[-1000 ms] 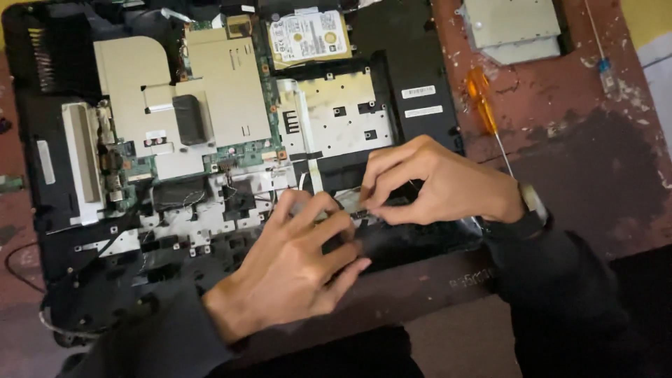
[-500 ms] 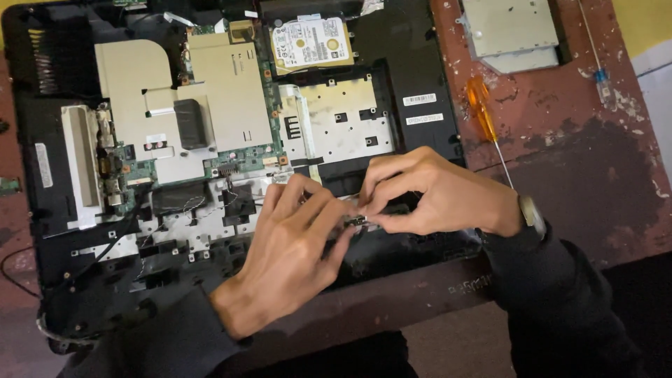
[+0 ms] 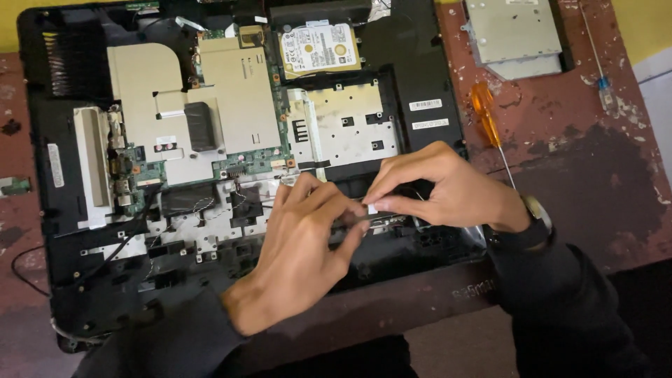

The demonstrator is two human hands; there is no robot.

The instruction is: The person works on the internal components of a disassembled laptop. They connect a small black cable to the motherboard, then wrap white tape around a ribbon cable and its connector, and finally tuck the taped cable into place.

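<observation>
Your left hand (image 3: 301, 245) and right hand (image 3: 448, 189) pinch, each grip clenched, a small white tab (image 3: 372, 208) at centre frame, over the opened black laptop base (image 3: 420, 77); bare worn red desk (image 3: 595, 161) lies right; fingers hide the tab's mount.

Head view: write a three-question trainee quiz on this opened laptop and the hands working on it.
1. True or false: both hands meet at the laptop's near edge.
2. Which tool lies right of the chassis? A hammer; B orange-handled screwdriver; C pliers.
3. Which wrist carries the watch?

Key
1. True: left hand and right hand pinch a small white part over the opened laptop.
2. B: the orange-handled screwdriver lies on the worn red table.
3. The right, where the watch sits.
</observation>
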